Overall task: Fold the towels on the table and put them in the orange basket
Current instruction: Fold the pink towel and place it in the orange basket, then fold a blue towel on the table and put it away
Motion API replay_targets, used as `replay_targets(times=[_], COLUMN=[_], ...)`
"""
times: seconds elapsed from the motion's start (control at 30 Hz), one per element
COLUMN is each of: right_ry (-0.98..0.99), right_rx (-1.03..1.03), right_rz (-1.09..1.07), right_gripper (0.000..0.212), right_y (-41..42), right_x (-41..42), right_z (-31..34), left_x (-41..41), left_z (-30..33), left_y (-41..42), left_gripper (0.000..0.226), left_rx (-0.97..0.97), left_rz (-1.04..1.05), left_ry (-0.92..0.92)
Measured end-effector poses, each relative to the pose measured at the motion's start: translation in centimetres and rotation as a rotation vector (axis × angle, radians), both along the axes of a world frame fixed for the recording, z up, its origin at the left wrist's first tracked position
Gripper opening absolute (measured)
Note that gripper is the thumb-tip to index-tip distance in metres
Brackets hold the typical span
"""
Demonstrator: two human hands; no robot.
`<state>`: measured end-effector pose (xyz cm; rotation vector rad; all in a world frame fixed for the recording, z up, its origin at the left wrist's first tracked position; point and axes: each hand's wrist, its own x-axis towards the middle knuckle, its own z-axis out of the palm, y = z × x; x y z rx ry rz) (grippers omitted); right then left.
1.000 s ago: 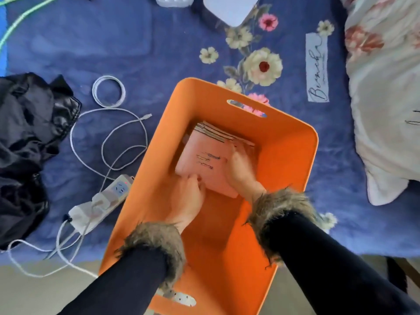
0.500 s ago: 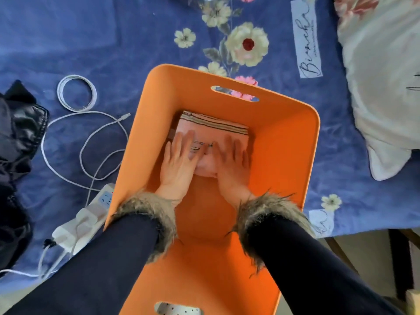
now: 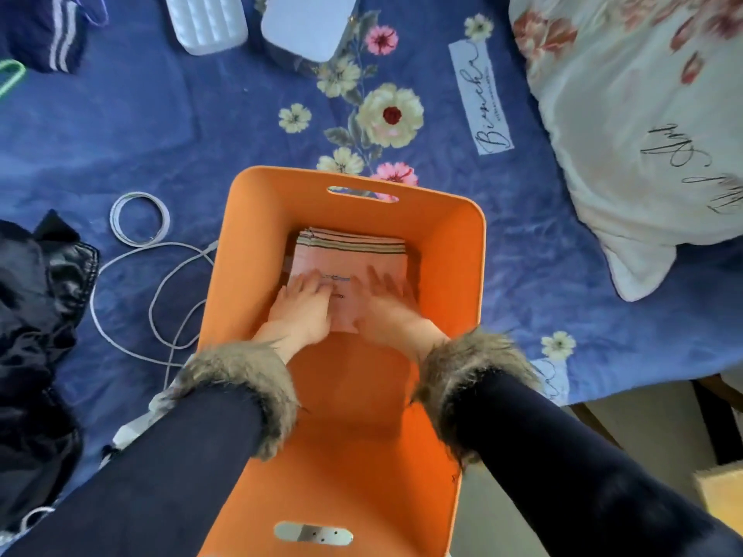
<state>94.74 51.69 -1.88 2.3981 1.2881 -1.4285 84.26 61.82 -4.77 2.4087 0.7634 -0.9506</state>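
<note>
Towels (image 3: 349,251), pink with striped edges, lay folded in a stack on the floor of the orange basket (image 3: 454,283), pushed against its far wall at twelve o'clock. Both hands were down inside the basket on the near part of the top towel. The left hand (image 3: 301,307) lay flat at about eleven o'clock of the basket's middle, its fingers (image 3: 311,281) straight and slightly apart, gripping nothing. The right hand (image 3: 382,303) lay just beside it at one o'clock, blurred, its fingers straight and spread on the cloth. Fur cuffs (image 3: 241,379) ended dark sleeves at both wrists. The basket sat on a blue flowered bedspread (image 3: 169,126). At nine o'clock of the basket lay a white cable (image 3: 140,219), partly coiled, and further out a black jacket (image 3: 36,315). At two o'clock rested a pale flowered pillow (image 3: 643,114). Farthest, at twelve o'clock, were two white objects (image 3: 209,22).
</note>
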Motion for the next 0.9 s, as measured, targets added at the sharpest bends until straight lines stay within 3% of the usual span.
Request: replay_targets(times=[0.1, 0.17, 0.37, 0.63, 0.8, 0.9], right_ry=[0.115, 0.038, -0.276, -0.625, -0.781, -0.855], right_rx=[0.280, 0.447, 0.495, 0.349, 0.302, 0.199], right_rz=[-0.287, -0.424, -0.638, -1.016, -1.326, -1.513], right_gripper=[0.056, 0.050, 0.046, 0.057, 0.067, 0.061], right_y=[-1.0, -2.8, -11.6, -25.2, -34.4, -39.8], right_x=[0.3, 1.1, 1.6, -3.4, -10.6, -16.4], right_z=[5.4, 10.0, 18.8, 23.7, 25.5, 26.7], left_x=[0.3, 0.7, 2.2, 6.7, 7.0, 4.9], left_z=[5.7, 10.0, 19.4, 25.6, 27.9, 29.1], left_y=[-1.1, -1.8, -3.9, -13.9, -24.6, -31.9], left_gripper=[0.044, 0.041, 0.030, 0.038, 0.051, 0.049], left_rx=[-0.027, -0.024, -0.049, -0.107, -0.200, -0.268], left_rz=[0.178, 0.266, 0.358, -0.316, -0.836, -1.090], left_ry=[-0.287, -0.457, -0.718, -0.808, -0.826, -0.826])
